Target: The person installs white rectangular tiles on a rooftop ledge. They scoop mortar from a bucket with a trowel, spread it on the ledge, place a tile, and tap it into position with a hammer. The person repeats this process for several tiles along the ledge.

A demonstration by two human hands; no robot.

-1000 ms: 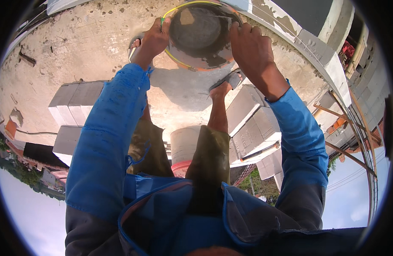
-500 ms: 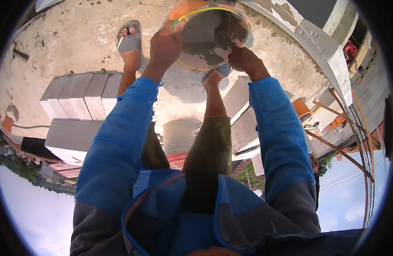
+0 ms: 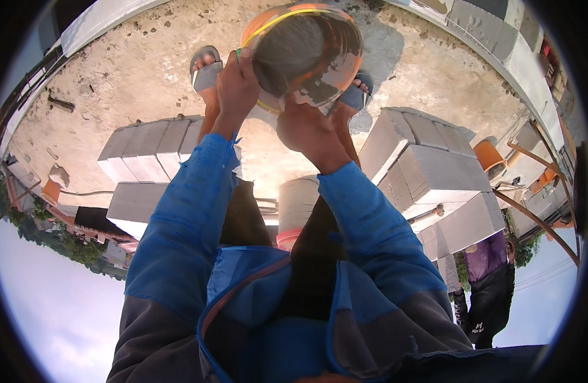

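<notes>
An orange bucket (image 3: pixel 354 38) is tilted with its mouth toward me, and wet grey mortar (image 3: pixel 290 54) coats its inside. My left hand (image 3: pixel 236 83) is closed on the yellow handle at the bucket's left side, beside a bit of green tie. My right hand (image 3: pixel 310 124) is closed at the bucket's near rim, by the mortar. Its fingertips are partly hidden, and I cannot make out what they hold. Below my hands, between my legs, stands a pale bucket (image 3: pixel 298 201) with a red band.
Grey blocks are stacked at the left (image 3: pixel 141 147) and right (image 3: pixel 434 172). A low pale wall (image 3: pixel 491 45) curves along the upper right. An orange bucket (image 3: pixel 490 157) lies beyond the right stack, near bamboo poles (image 3: pixel 536 220). Another person (image 3: pixel 488 281) stands at lower right.
My right hand has moved left, from the bucket's right side to its near rim. The orange bucket and my left hand have shifted slightly left. Another person has come into view at lower right.
</notes>
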